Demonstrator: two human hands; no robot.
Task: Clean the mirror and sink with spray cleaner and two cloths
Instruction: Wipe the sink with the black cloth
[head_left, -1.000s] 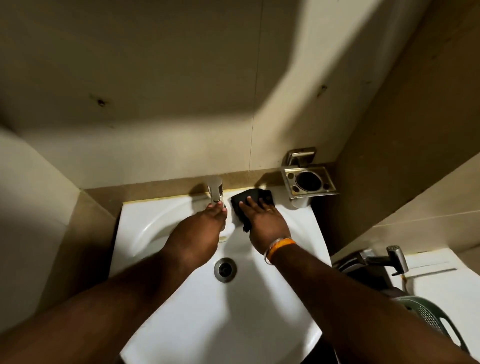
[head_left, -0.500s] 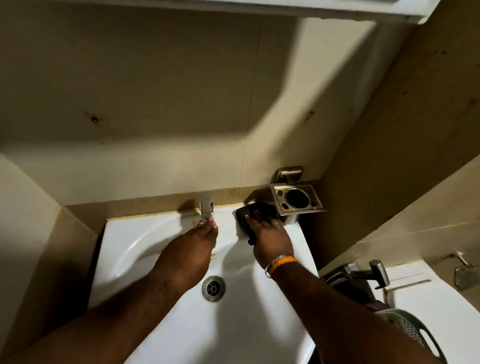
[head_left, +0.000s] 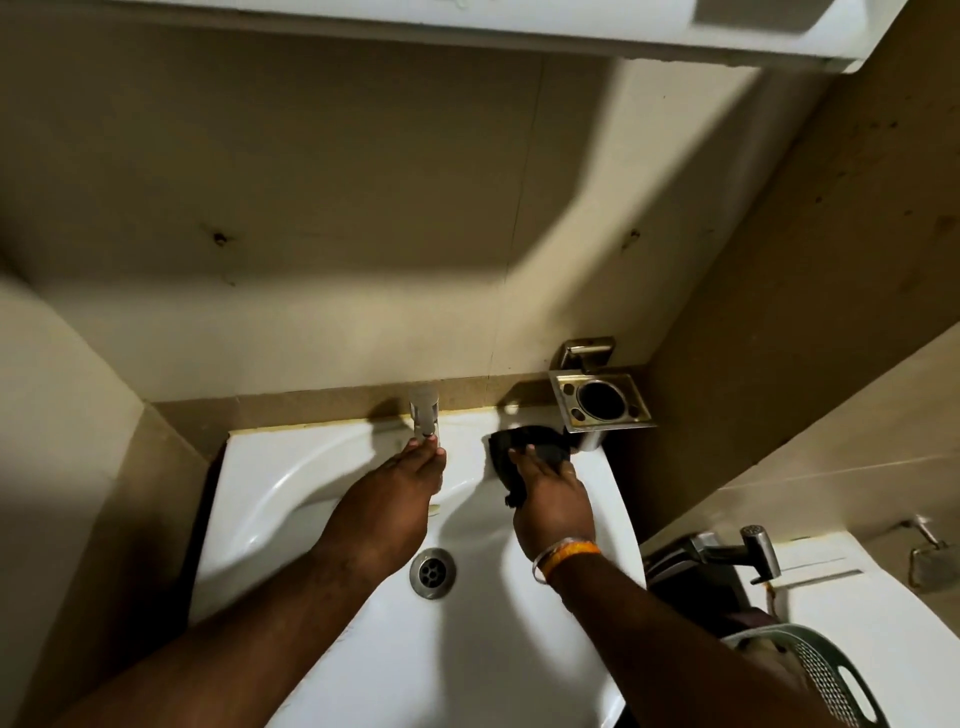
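On the sink's (head_left: 291, 483) back right rim the dark cloth (head_left: 524, 447) lies pressed under the right hand's (head_left: 553, 501) flat, spread fingers, just right of the tap (head_left: 425, 413), which the left hand's (head_left: 387, 512) straight fingertips touch.

A small bathroom, dimly lit: a white ceramic sink (head_left: 311, 483) with a steel drain (head_left: 432, 572) and a chrome tap (head_left: 425, 413) is set against beige tiled walls (head_left: 311, 208). A metal toothbrush holder (head_left: 602, 402) is fixed in the corner, and a hand-held bidet sprayer (head_left: 756, 551) hangs on the right.
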